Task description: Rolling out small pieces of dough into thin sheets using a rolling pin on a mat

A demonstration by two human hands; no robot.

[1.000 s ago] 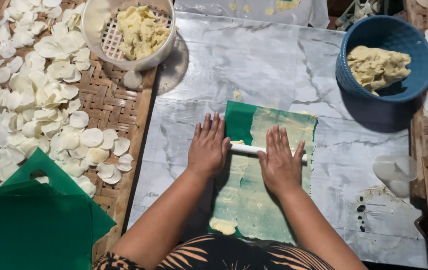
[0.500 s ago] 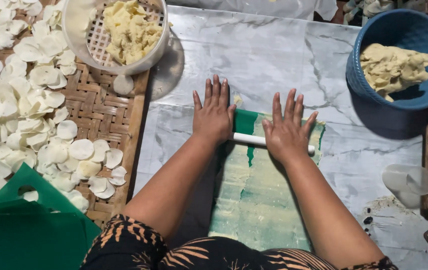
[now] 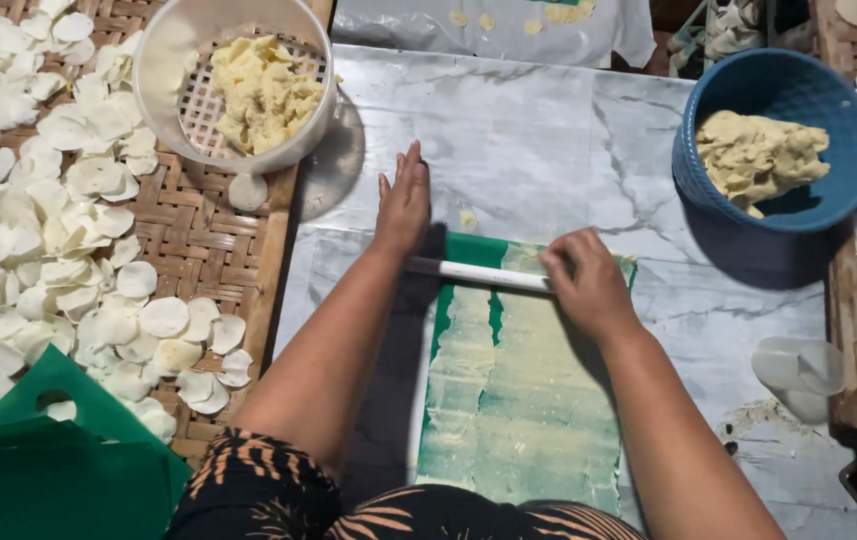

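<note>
A thin white rolling pin (image 3: 479,274) lies across the far end of a green sheet (image 3: 524,400) smeared with a flattened layer of pale dough. My left hand (image 3: 404,205) lies flat, fingers stretched out, its heel over the pin's left end. My right hand (image 3: 584,285) is curled over the pin's right end, fingers bent down onto it. The sheet rests on a marble-patterned board (image 3: 519,130).
A blue basket (image 3: 779,205) of dough lumps stands at the far right. A white strainer bowl (image 3: 239,85) with dough pieces is at the far left. Several thin white discs (image 3: 69,230) cover a woven mat on the left. Folded green sheets (image 3: 44,470) lie near left.
Both hands pushed the pin away from me along the sheet to its far end. My right hand went from flat with fingers spread to curled over the pin.
</note>
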